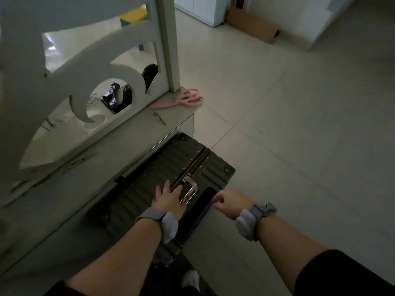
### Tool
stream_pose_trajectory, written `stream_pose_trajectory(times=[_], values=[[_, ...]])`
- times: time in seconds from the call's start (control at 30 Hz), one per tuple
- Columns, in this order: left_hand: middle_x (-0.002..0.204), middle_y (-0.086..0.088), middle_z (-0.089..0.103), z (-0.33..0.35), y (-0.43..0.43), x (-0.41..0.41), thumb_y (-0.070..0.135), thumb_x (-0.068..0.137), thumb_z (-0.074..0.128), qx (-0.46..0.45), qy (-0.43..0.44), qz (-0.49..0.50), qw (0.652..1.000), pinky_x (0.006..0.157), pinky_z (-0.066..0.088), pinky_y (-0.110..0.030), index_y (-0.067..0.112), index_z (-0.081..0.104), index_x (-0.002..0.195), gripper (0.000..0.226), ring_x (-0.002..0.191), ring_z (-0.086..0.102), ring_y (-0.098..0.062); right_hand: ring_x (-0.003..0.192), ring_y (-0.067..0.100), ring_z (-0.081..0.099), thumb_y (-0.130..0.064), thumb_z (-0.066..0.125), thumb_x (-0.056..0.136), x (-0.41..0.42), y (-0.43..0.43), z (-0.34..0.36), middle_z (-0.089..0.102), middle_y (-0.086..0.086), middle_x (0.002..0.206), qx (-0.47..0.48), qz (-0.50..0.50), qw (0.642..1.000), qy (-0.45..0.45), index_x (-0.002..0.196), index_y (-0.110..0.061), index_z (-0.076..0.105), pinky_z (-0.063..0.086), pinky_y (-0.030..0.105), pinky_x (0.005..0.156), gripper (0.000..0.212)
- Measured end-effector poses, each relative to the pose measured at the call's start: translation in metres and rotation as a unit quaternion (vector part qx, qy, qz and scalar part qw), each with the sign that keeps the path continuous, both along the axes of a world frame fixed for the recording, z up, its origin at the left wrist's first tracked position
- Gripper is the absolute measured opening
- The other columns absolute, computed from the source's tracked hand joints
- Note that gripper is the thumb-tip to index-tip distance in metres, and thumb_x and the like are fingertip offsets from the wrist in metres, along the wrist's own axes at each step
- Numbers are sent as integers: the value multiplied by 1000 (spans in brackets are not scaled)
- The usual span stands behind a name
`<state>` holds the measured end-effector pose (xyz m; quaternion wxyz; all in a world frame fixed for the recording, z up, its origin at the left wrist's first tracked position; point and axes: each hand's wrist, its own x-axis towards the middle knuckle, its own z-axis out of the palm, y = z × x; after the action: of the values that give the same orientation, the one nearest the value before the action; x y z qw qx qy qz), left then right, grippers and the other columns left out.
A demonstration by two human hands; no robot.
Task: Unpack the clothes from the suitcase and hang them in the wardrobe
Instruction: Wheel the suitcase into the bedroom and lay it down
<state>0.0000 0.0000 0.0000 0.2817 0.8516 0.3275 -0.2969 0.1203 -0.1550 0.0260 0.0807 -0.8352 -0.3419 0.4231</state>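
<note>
A black ribbed hard-shell suitcase stands closed on the tiled floor, pushed against a low white counter. A silver handle sits on its top side. My left hand rests on the suitcase top with its fingers curled at the handle. My right hand is at the suitcase's right edge, fingers pinched together on something small that I cannot make out. No clothes and no wardrobe interior are visible.
The white counter carries pink scissors and a small metal tool. A white cut-out partition rises from it. A cardboard box and white cabinets stand at the far wall. Tiled floor lies to the right.
</note>
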Motion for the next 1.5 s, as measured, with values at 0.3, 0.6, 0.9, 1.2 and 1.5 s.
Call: stream_pose_trajectory(times=[0.3,0.6,0.9,1.2,1.5], values=[[157,3,-23,-43,-17,2,25,94,48,1,88,-96,991,115,8,-57,37,-13,148,82,143,-17,-37,91,25,63,-21,49,95,-5,3,-60,68,15,108,-37,-201,972,113,110,-2,67,42,23,66,31],[156,2,-25,-44,-41,32,19,90,50,-31,93,-148,984,114,5,-61,36,-16,147,89,141,-21,-40,96,38,65,-22,60,87,-23,-18,-127,68,18,100,-15,-473,849,234,106,-4,63,51,47,89,26],[157,2,-21,-42,-107,90,15,89,52,-39,83,-208,974,114,9,-60,34,-15,148,91,142,-19,-39,100,36,62,-16,56,91,-1,-95,-136,66,15,101,86,-574,785,218,111,-6,63,48,51,95,24],[158,11,-17,-47,-204,136,13,88,53,-55,59,-268,960,117,8,-54,35,-16,147,94,142,-21,-38,96,36,63,-23,53,82,51,-191,-135,66,19,105,61,-580,798,150,106,-6,63,52,46,89,31],[158,11,-15,-51,-289,181,23,95,39,-57,53,-289,954,117,5,-54,36,-13,148,76,142,-22,-36,77,26,53,-11,46,91,85,-271,-113,58,17,86,53,-576,809,105,94,-5,63,37,28,67,18]])
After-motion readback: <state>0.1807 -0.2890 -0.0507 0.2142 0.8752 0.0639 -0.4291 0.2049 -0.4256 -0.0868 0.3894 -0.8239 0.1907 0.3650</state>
